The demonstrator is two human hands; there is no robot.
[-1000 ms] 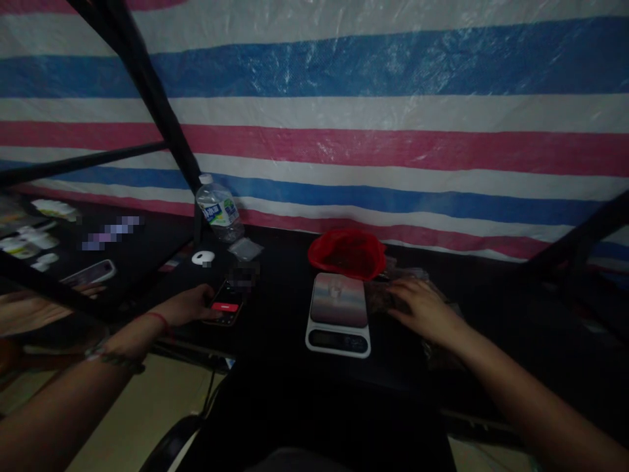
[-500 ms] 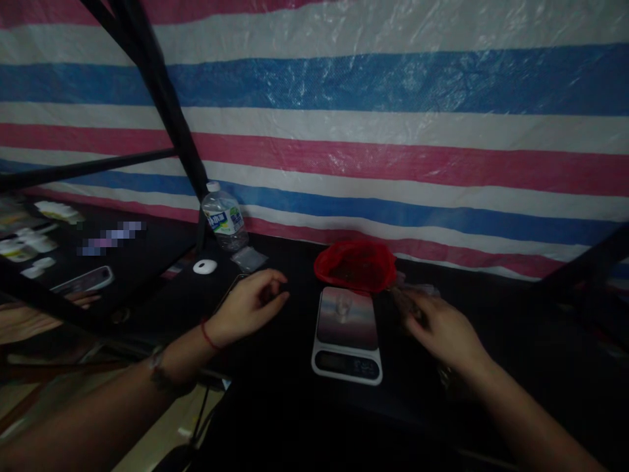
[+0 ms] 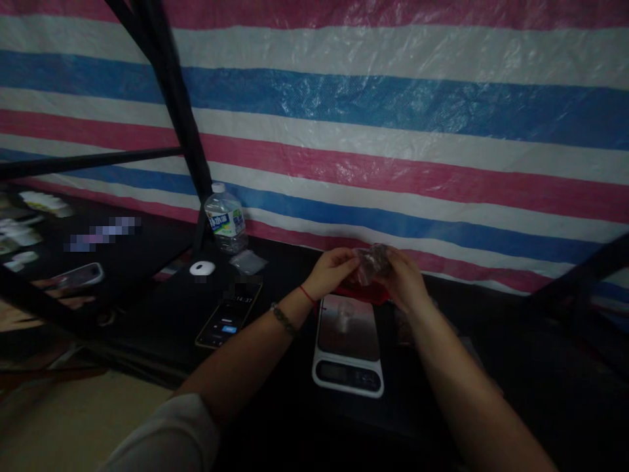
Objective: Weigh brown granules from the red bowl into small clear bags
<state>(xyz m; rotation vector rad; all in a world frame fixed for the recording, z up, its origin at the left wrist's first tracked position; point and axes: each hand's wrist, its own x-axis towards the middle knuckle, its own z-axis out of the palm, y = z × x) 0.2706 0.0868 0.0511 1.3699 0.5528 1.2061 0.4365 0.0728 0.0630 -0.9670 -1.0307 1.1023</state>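
Observation:
My left hand (image 3: 335, 270) and my right hand (image 3: 403, 278) hold a small clear plastic bag (image 3: 372, 262) with dark contents between them. Both sets of fingers are closed on its sides. The bag is above a red bag (image 3: 376, 293), which my hands partly cover. Just in front stands a white kitchen scale (image 3: 348, 380) with a metal plate and a dark display. On the plate rests a small clear object (image 3: 345, 311), too blurred to name. Beside my right forearm lie more clear bags (image 3: 405, 328), partly hidden by it.
Left of the scale lies a lit phone (image 3: 230, 314). Behind it are a white oval case (image 3: 202, 269), a clear packet (image 3: 248, 262) and a plastic bottle (image 3: 226, 219). Another person's hand (image 3: 29, 311) is near a second phone (image 3: 78, 276). A black metal frame (image 3: 177, 111) rises at left.
My right hand has brought the bag from the right of the scale to above the red bag. My left hand has moved right and closed on it, uncovering the phone.

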